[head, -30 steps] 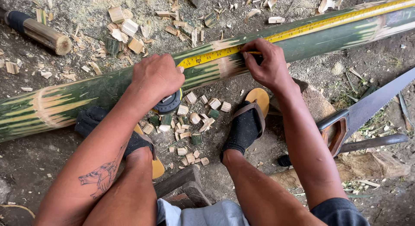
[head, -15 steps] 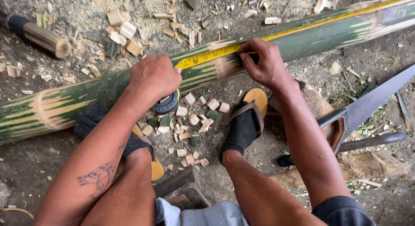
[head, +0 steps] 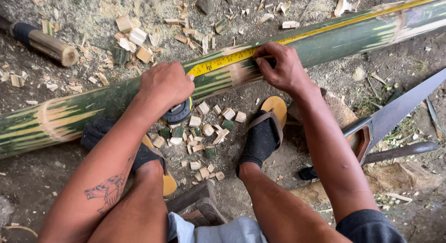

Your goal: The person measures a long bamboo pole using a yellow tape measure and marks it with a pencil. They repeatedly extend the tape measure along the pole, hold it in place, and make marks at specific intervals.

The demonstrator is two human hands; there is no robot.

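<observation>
A long green bamboo pole (head: 334,38) lies across the dirt ground in front of me. My left hand (head: 166,85) is closed over the black case of a tape measure (head: 178,112), holding it against the pole. The yellow tape blade (head: 223,61) runs to the right along the pole's top. My right hand (head: 281,66) presses on the blade and pinches a small dark marker at the pole's surface. My feet in dark socks and sandals (head: 265,131) rest just below the pole.
Cut bamboo chips (head: 204,131) litter the ground between my feet and behind the pole. A short bamboo piece (head: 49,45) lies at the upper left. A hand saw (head: 395,115) rests at the right on a wooden block (head: 344,113).
</observation>
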